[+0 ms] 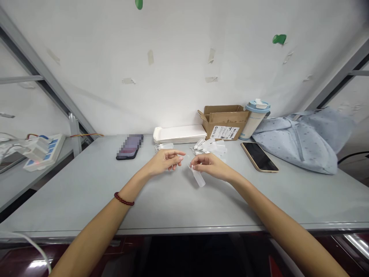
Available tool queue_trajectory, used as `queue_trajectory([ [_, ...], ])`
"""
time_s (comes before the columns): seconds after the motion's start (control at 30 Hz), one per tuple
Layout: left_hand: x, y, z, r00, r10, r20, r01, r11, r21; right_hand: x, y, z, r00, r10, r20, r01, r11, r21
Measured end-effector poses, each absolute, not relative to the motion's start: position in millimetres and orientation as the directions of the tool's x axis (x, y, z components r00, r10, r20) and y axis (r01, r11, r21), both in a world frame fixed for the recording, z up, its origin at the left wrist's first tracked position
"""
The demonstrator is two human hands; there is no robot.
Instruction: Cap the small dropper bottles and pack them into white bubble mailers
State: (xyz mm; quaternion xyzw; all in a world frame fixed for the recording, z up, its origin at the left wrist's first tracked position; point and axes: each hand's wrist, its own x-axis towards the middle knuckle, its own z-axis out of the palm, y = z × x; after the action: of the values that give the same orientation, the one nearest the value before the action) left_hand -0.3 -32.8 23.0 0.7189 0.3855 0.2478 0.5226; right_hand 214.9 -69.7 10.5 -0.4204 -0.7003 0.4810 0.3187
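Observation:
My right hand (210, 165) pinches a translucent white plastic tag (198, 179) near its upper end; the tag slants down toward the table. Close by on the left is my left hand (165, 161), index finger stretched forward and thumb against the curled fingers. A faint clear edge shows at its fingertips, but what it holds is too unclear to name. Just beyond my right hand lies a pile of similar white tags (215, 146) with thin strings. A smaller bunch of tags (165, 146) rests behind my left hand.
At the back stand a stack of long white cards (180, 134), an open cardboard box (226, 119) and a blue-lidded cup (255, 119). A phone (260, 157) and a light blue bag (300, 140) lie right; another phone (130, 147) lies left. A power strip (49, 152) sits far left.

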Motion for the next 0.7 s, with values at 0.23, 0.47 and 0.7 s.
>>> queue_trajectory([
  [0.23,2.7,-32.7,15.1,0.628,0.778,-0.004,0.240,-0.189,0.952,209.0,-75.3,12.1,-0.456,0.889,-0.032,0.254,0.096,-0.962],
  [0.47,5.3,-34.7,17.5,0.596,0.803,0.012,0.196,-0.160,0.967,208.6,-74.0,12.7,-0.454,0.889,-0.063,0.201,0.033,-0.979],
  [0.7,1.0,-33.8,17.1,0.508,0.862,-0.001,0.170,-0.099,0.981,208.0,-71.3,9.3,-0.440,0.888,-0.133,0.054,-0.122,-0.991],
])
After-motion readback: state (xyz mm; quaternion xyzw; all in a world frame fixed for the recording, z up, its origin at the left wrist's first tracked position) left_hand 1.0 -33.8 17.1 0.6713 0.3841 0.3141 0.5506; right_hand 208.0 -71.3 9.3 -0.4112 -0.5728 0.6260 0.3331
